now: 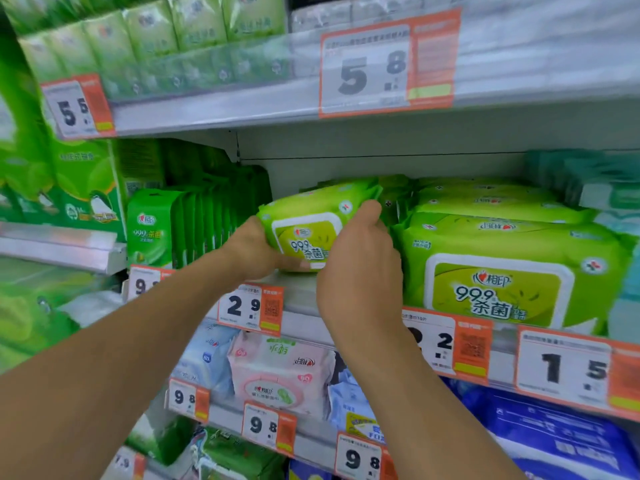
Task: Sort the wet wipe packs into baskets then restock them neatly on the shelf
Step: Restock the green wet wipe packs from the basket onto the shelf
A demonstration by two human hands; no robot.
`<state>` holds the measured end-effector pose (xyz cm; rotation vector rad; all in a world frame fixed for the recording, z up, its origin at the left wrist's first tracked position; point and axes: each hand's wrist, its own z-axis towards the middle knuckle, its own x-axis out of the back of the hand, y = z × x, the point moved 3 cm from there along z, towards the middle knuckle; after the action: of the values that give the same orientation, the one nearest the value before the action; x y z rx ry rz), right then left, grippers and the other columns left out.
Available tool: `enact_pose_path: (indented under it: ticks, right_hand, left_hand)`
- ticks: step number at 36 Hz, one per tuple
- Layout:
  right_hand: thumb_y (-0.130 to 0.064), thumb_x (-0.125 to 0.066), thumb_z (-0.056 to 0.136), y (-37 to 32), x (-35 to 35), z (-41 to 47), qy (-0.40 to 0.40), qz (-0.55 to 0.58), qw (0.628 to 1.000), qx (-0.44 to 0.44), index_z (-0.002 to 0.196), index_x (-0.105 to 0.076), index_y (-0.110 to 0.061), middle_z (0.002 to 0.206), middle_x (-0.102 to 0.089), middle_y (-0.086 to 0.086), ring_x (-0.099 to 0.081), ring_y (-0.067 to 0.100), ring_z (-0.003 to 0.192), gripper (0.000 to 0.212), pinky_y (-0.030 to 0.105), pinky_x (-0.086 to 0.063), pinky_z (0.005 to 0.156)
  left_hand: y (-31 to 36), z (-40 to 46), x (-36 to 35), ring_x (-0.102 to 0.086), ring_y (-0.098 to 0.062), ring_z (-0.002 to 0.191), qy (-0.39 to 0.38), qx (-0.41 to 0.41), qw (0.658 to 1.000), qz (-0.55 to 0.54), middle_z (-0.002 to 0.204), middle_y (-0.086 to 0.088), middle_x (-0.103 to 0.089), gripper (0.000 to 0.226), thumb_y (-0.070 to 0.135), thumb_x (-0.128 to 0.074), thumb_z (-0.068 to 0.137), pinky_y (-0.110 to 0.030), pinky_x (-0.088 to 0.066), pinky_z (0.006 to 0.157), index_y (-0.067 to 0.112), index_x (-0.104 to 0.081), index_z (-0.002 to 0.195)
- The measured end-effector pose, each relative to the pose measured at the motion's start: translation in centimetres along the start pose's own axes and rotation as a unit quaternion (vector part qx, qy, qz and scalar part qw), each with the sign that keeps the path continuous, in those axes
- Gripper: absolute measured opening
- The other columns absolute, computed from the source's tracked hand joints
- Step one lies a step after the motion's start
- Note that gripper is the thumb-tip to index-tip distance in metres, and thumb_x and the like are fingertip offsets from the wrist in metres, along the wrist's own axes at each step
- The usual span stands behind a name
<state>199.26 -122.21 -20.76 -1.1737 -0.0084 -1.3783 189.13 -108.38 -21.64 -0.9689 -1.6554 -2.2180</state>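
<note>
Both hands hold one lime-green wet wipe pack (313, 221) at the front edge of the middle shelf (304, 296), label side facing out and its top tilted back toward the shelf's rear wall. The left hand (254, 249) grasps the pack's left end, its thumb on the upper left corner and its fingers curled underneath along the bottom edge, where the fingertips show below the label. The right hand (360, 268) grasps the pack's right end, thumb up over the top right corner, back of the hand toward the camera; its fingers are hidden behind the hand, so how far they wrap cannot be told. The pack's lower edge sits just over the shelf's front lip; whether it rests on the shelf or is carried clear of it cannot be told. Just beside it to the right, a stack of matching green packs (498, 258) fills the shelf to its front edge, the right hand touching or nearly touching the stack's left side. To the left stands a row of slim upright green packs (173, 226). Orange-and-white price tags (251, 308) hang along the shelf edge below the hands, and pink and blue packs (280, 372) lie on the shelf beneath.
</note>
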Motion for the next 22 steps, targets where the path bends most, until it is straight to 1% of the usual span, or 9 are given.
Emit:
enact_pose_path:
  ticks: [3, 5, 8, 10, 12, 14, 18, 20, 22]
  right_hand:
    - [-0.007, -0.048, 0.099, -0.3, -0.9, -1.0, -0.038, -0.011, 0.999, 0.001, 0.134, -0.028, -0.004, 0.134, -0.04, 0.017, -0.05, 0.032, 0.122, 0.041, 0.033, -0.041, 0.083]
    - [-0.004, -0.048, 0.097, -0.2, -0.9, -1.8, -0.068, 0.002, 0.998, 0.016, 0.145, -0.017, 0.003, 0.147, -0.027, 0.018, -0.042, 0.035, 0.132, 0.058, 0.039, -0.042, 0.097]
    - [-0.007, -0.049, 0.098, -0.1, 0.0, -2.2, -0.087, -0.027, 0.995, 0.03, 0.148, -0.016, 0.006, 0.152, -0.024, 0.019, -0.033, 0.031, 0.139, 0.062, 0.039, -0.036, 0.106]
    - [-0.012, -0.049, 0.098, 0.0, 0.4, -2.3, -0.096, -0.057, 0.993, 0.04, 0.145, -0.025, 0.003, 0.146, -0.032, 0.018, -0.038, 0.029, 0.135, 0.056, 0.036, -0.039, 0.101]
    - [-0.018, -0.051, 0.096, 0.1, 0.2, -2.4, -0.107, -0.078, 0.99, 0.05, 0.139, -0.037, 0.001, 0.135, -0.042, 0.016, -0.047, 0.03, 0.124, 0.049, 0.033, -0.041, 0.087]
    - [-0.023, -0.054, 0.095, 0.6, -0.5, -2.2, -0.122, -0.085, 0.988, 0.044, 0.135, -0.043, 0.0, 0.13, -0.05, 0.014, -0.053, 0.03, 0.119, 0.047, 0.032, -0.042, 0.083]
    - [-0.027, -0.055, 0.095, 2.5, -2.1, -1.6, -0.126, -0.129, 0.983, 0.032, 0.142, -0.037, 0.003, 0.143, -0.046, 0.019, -0.048, 0.032, 0.131, 0.059, 0.038, -0.043, 0.102]
    - [-0.032, -0.055, 0.094, 2.7, -2.1, -1.8, -0.111, -0.138, 0.983, 0.043, 0.14, -0.04, 0.001, 0.141, -0.048, 0.017, -0.049, 0.032, 0.129, 0.058, 0.038, -0.043, 0.102]
    - [-0.033, -0.054, 0.094, 2.2, -1.7, -2.6, -0.088, -0.144, 0.982, 0.079, 0.133, -0.048, -0.003, 0.134, -0.052, 0.014, -0.052, 0.031, 0.124, 0.05, 0.038, -0.042, 0.101]
  left_hand:
    - [0.4, 0.8, -1.4, -0.062, -0.021, 0.109, 0.017, -0.011, 0.999, 0.04, 0.111, -0.002, -0.06, 0.092, 0.017, -0.095, 0.06, -0.03, -0.047, 0.091, 0.011, -0.034, 0.128]
    - [0.5, 1.3, -1.8, -0.059, -0.022, 0.111, 0.011, -0.019, 0.998, 0.059, 0.117, -0.001, -0.059, 0.119, 0.024, -0.095, 0.061, -0.031, -0.042, 0.096, 0.015, -0.014, 0.148]
    - [0.7, 1.4, -2.6, -0.056, -0.025, 0.12, 0.021, -0.023, 0.996, 0.082, 0.13, -0.003, -0.057, 0.13, 0.032, -0.09, 0.068, -0.03, -0.038, 0.098, 0.015, 0.003, 0.156]
    - [0.5, 1.3, -3.3, -0.054, -0.029, 0.125, 0.045, -0.019, 0.996, 0.069, 0.137, -0.008, -0.053, 0.128, 0.035, -0.087, 0.071, -0.033, -0.039, 0.102, 0.017, 0.007, 0.157]
    - [0.4, 1.5, -3.9, -0.052, -0.035, 0.125, 0.071, -0.013, 0.996, 0.052, 0.141, -0.016, -0.049, 0.119, 0.033, -0.083, 0.075, -0.04, -0.039, 0.104, 0.016, 0.002, 0.157]
    - [0.9, 1.5, -4.5, -0.053, -0.037, 0.123, 0.083, -0.009, 0.995, 0.063, 0.14, -0.02, -0.047, 0.101, 0.032, -0.082, 0.077, -0.043, -0.04, 0.101, 0.009, -0.015, 0.15]
    - [1.5, 1.0, -4.7, -0.056, -0.029, 0.115, 0.098, -0.023, 0.989, 0.111, 0.12, -0.006, -0.056, 0.1, 0.06, -0.089, 0.057, -0.036, -0.044, 0.09, 0.01, -0.037, 0.126]
    - [1.3, 0.5, -3.5, -0.059, -0.025, 0.111, 0.082, -0.047, 0.986, 0.136, 0.111, -0.002, -0.059, 0.083, 0.055, -0.087, 0.064, -0.031, -0.044, 0.085, 0.013, -0.046, 0.123]
    - [0.6, -0.5, -1.5, -0.062, -0.025, 0.108, 0.071, -0.081, 0.98, 0.166, 0.113, -0.004, -0.065, 0.066, 0.048, -0.084, 0.073, -0.032, -0.049, 0.089, 0.013, -0.057, 0.123]
